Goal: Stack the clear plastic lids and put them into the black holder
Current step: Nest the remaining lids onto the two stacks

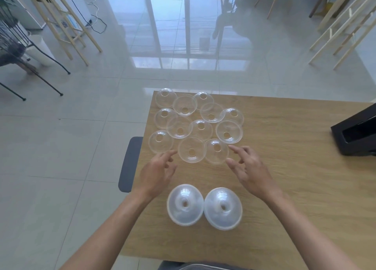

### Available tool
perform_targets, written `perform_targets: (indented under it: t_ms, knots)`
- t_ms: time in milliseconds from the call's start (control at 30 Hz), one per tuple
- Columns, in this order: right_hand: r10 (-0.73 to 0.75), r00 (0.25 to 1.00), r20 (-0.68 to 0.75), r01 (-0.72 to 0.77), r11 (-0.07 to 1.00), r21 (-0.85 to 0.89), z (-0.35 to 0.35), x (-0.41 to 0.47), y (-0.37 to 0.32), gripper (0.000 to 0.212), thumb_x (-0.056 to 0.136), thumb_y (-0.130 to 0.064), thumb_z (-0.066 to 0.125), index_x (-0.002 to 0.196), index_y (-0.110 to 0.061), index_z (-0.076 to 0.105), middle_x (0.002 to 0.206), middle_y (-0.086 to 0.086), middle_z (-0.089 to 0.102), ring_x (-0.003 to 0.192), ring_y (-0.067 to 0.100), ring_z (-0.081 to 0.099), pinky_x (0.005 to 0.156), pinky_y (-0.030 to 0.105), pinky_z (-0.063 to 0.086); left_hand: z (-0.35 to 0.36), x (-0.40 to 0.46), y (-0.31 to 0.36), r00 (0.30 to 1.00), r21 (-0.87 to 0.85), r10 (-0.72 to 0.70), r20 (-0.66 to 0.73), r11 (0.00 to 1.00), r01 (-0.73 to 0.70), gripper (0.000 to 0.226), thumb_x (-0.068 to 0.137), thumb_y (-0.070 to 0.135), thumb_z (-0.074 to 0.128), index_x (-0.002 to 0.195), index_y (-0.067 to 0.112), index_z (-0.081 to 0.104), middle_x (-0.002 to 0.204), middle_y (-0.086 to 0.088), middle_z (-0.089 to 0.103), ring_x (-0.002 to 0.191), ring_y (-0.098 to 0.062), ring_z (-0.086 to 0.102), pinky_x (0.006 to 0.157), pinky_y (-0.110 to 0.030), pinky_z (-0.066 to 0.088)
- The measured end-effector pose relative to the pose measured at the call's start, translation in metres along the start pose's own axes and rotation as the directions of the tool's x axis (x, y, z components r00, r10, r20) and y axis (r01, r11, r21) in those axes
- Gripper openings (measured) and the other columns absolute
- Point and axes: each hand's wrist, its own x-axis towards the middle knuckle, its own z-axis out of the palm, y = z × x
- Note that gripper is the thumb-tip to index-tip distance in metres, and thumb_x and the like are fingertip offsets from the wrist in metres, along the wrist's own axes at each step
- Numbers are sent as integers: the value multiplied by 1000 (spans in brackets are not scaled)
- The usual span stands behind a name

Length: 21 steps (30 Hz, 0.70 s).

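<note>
The person's left hand is hovering with its fingers loosely spread and grasping nothing, the fingertips nearing the closest loose clear plastic dome lid, which is lying rim-up. The right hand is mirroring it, fingers relaxed and apart, also holding nothing, its forefinger pointing just beside another clear dome lid lying dome-up. Beyond them the rest of the scattered clear lids are sitting in a loose cluster toward the far left corner of the light wooden table, some overlapping. Nearer the person, between the forearms, two stacks of nested lids are standing side by side, the left stack touching the right stack. The black box-shaped holder is resting well apart at the table's right edge.
</note>
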Motion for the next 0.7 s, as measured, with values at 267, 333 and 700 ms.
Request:
perform_targets:
  t_ms: [267,333,700]
  knots:
    - [-75,989,128,109,954,-280,18,28,19,50,101,-52,60,149,-40,53,104,-6,47,102,18,56,73,38,54,15,32,-11,989,251,113,97,959,-134,31,101,31,69,131,34,70,114,11,66,92,-13,66,76,-34,54]
    - [-95,994,48,104,959,-264,19,20,22,45,97,-50,67,139,-34,63,104,-6,51,101,18,58,67,35,51,15,27,-16,990,257,121,70,957,-135,25,100,30,70,125,31,74,110,12,68,90,-13,66,74,-33,53]
    - [-54,990,132,74,984,-159,32,24,18,79,87,-35,85,155,-24,45,160,1,47,150,22,42,122,39,35,-15,-7,4,996,42,75,-48,996,-73,12,96,48,72,103,42,78,92,23,69,76,-2,64,69,-31,55]
